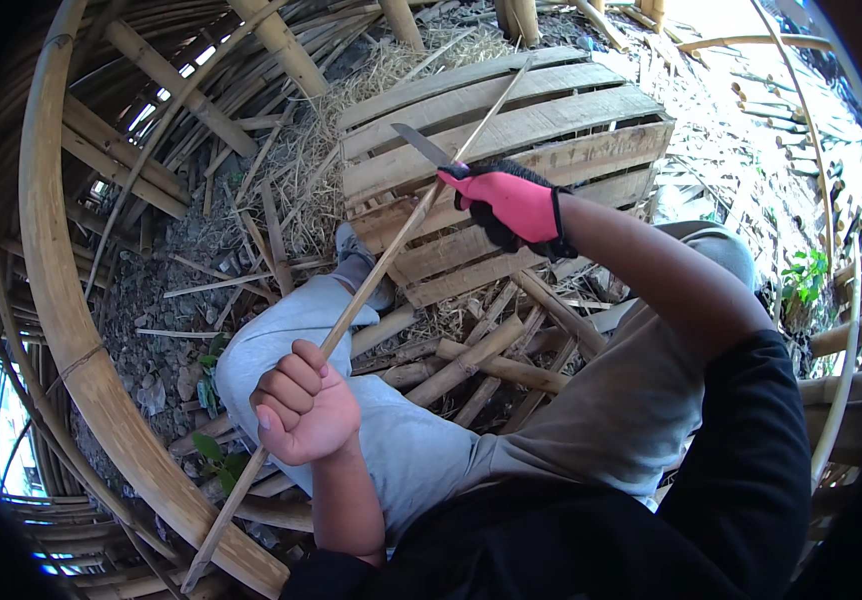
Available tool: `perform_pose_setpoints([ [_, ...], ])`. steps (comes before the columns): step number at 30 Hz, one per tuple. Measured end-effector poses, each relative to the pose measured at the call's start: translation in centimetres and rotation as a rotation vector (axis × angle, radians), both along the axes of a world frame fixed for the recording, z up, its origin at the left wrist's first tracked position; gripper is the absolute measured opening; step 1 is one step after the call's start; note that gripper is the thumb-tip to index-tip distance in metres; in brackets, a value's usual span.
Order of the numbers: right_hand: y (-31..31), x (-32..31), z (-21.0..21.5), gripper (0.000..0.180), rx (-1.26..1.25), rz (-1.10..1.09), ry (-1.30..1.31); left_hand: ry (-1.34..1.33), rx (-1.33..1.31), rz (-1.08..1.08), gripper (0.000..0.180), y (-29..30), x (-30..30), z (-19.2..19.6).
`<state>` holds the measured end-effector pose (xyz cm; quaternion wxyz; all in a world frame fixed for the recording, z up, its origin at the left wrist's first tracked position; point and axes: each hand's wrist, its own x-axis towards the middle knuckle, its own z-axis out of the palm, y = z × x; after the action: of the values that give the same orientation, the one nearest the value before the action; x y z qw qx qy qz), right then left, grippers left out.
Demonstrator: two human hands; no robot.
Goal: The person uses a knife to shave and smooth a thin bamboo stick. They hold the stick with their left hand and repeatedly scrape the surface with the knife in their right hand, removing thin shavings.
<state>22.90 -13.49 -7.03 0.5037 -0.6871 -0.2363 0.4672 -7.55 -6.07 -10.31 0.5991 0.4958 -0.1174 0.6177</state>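
My left hand is bare and closed around a long thin bamboo strip that slants from the lower left up to the upper right, over my left knee. My right hand wears a pink and black glove and grips a knife. The grey blade points up and to the left and lies against the strip just above the gloved fingers. I sit with my legs in light grey trousers.
A pallet of bamboo slats lies ahead of my knees. A thick curved bamboo pole arcs along the left. Cut bamboo pieces, dry straw and stones cover the ground. Small green plants grow at the right.
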Motion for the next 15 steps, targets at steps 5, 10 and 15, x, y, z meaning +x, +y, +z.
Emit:
perform_pose_setpoints([
  [5,-0.1,4.7,-2.5,0.042,0.28,-0.375,0.185,0.035,-0.018,-0.028,0.051,-0.3,0.8,0.3],
  [10,-1.1,1.2,-1.0,0.039,0.15,0.083,0.099,0.042,-0.009,-0.011,0.052,0.0,0.1,0.4],
  [15,-2.0,0.0,-1.5,0.04,0.067,0.256,0.004,0.035,0.004,-0.014,0.052,0.1,0.0,0.2],
])
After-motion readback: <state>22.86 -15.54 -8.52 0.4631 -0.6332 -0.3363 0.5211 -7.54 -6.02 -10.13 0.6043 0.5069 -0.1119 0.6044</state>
